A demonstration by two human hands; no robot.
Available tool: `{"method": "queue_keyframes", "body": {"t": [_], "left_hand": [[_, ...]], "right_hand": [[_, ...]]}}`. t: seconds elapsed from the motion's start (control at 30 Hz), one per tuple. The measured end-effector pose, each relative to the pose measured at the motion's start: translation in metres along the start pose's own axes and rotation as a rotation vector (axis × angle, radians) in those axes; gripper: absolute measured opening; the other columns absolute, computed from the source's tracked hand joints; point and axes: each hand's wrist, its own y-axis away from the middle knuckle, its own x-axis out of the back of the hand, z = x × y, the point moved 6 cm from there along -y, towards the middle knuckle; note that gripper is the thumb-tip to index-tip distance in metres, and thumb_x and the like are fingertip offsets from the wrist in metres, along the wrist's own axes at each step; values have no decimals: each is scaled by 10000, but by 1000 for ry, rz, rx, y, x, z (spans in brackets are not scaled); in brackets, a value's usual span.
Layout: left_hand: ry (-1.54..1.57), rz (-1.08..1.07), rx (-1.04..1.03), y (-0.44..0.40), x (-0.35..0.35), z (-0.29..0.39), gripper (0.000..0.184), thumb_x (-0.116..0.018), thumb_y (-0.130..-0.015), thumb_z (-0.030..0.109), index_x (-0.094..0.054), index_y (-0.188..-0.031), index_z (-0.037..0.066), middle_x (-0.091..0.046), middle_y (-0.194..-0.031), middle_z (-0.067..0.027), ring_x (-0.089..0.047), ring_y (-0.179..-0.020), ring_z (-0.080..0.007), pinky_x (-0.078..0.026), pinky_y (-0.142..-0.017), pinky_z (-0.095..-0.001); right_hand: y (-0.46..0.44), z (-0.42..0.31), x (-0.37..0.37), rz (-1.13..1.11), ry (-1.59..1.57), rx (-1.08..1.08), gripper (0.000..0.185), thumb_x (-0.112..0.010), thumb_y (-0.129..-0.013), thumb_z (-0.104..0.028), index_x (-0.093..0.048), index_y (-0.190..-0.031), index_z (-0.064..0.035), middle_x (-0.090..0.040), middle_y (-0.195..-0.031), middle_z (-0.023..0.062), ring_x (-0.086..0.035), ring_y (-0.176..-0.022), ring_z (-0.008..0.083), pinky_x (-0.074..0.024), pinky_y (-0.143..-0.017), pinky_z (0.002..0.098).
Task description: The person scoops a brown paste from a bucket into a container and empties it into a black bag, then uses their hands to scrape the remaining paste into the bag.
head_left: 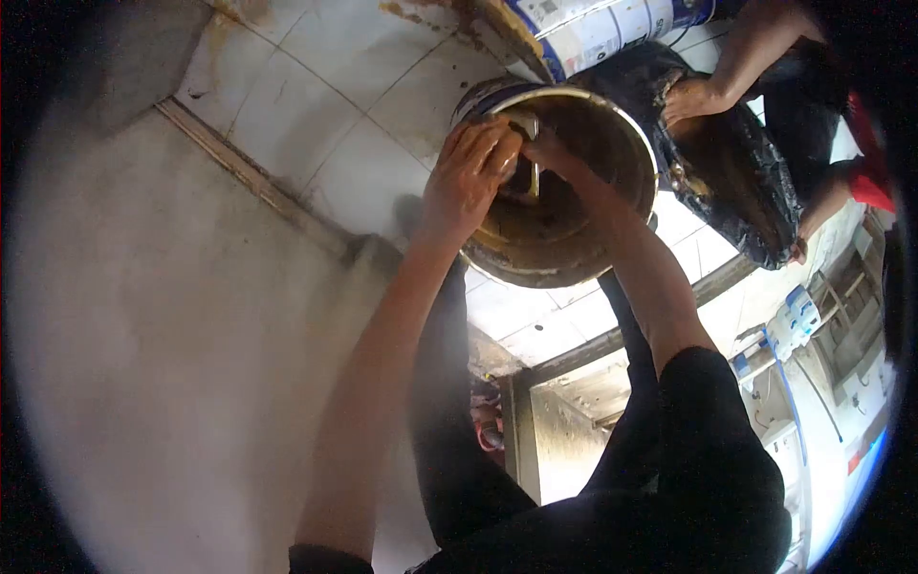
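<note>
A round bucket [545,258] with a brown-smeared inside stands tilted toward me between my legs. My left hand [473,167], coated in wet brown matter, is closed at the bucket's left rim, its fingers curled over something hidden beneath them. Inside the bucket, my right hand [555,153] pinches the side of a small rectangular container [528,182] with a pale edge. That container lies between my two hands, and its far part is covered by the left fingers. Brown residue lines the bucket's wall and bottom.
Another person's hand [693,100] reaches into a black plastic bag [741,182] with brown contents, right of the bucket; their other hand [798,251] holds its edge. A blue-and-white drum [612,33] lies behind. White floor tiles [373,158] carry brown stains. A wall [191,335] rises at left.
</note>
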Motion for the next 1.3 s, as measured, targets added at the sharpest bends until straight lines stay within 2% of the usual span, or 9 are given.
{"method": "queue_keyframes", "body": {"t": [0.13,0.3,0.43,0.6,0.67,0.83,0.93,1.23,1.3], "left_hand": [[-21,-14,-6,-9,-1,2,354,-611,-817,138,-547,-1159,74,-554,-1169,-120,-528,-1121,-276,-386,-1044,-442],[321,81,105,-9,12,-3,319,-519,-890,140,-536,-1195,48,-568,-1161,-165,-519,-1117,-342,-363,-1039,-471],[455,54,208,-11,12,-1,320,-390,-995,225,-536,-1191,18,-567,-1208,-170,-535,-1141,-324,-418,-970,-427],[391,234,129,2,31,34,323,-391,-1006,222,-512,-1225,18,-552,-1254,-153,-494,-1217,-308,-376,-1041,-416],[487,375,385,18,36,39,340,-411,-1010,241,-475,-1260,19,-538,-1270,-152,-498,-1211,-288,-369,-1049,-416],[549,427,780,61,29,45,461,-497,-984,380,-487,-1266,16,-513,-1290,-130,-469,-1227,-234,-348,-1046,-387],[847,290,875,88,8,35,563,-443,-981,478,-479,-1309,22,-491,-1323,-124,-424,-1274,-232,-314,-1064,-376],[1582,370,1141,78,-11,73,668,-370,-966,558,-411,-1376,32,-497,-1334,-119,-446,-1256,-282,-327,-1069,-441],[1458,115,1215,62,-15,91,639,-411,-961,532,-435,-1353,28,-527,-1294,-107,-493,-1202,-265,-380,-1026,-417]], "right_hand": [[27,-14,24,-134,143,-56,410,-544,-896,-311,-529,-1238,-85,-565,-1166,138,-554,-1057,262,-420,-952,394],[52,44,34,-5,-443,106,126,-571,-795,-139,-609,-880,-55,-550,-751,11,-510,-730,129,-416,-658,313],[109,-11,35,80,-649,-36,521,-497,-781,6,-465,-1300,-32,-550,-1114,58,-506,-977,180,-424,-861,319],[145,-9,30,229,-917,13,433,-539,-732,3,-537,-1165,0,-576,-1003,61,-554,-893,190,-451,-793,297],[156,-15,26,131,-945,44,659,-477,-759,36,-387,-1401,-83,-509,-1257,59,-478,-1113,193,-387,-961,312],[191,-17,26,168,-871,1,696,-441,-802,64,-300,-1459,-119,-462,-1336,94,-440,-1197,225,-352,-1029,328],[209,-7,22,262,-1047,-1,370,-518,-758,-7,-564,-1123,26,-610,-964,87,-560,-869,181,-441,-799,301],[239,47,12,255,-1069,-31,292,-528,-788,-14,-555,-1074,36,-606,-913,96,-552,-838,196,-444,-780,312],[246,58,9,244,-1092,1,309,-533,-822,-61,-543,-1114,40,-619,-936,134,-558,-874,216,-449,-792,323]]}}
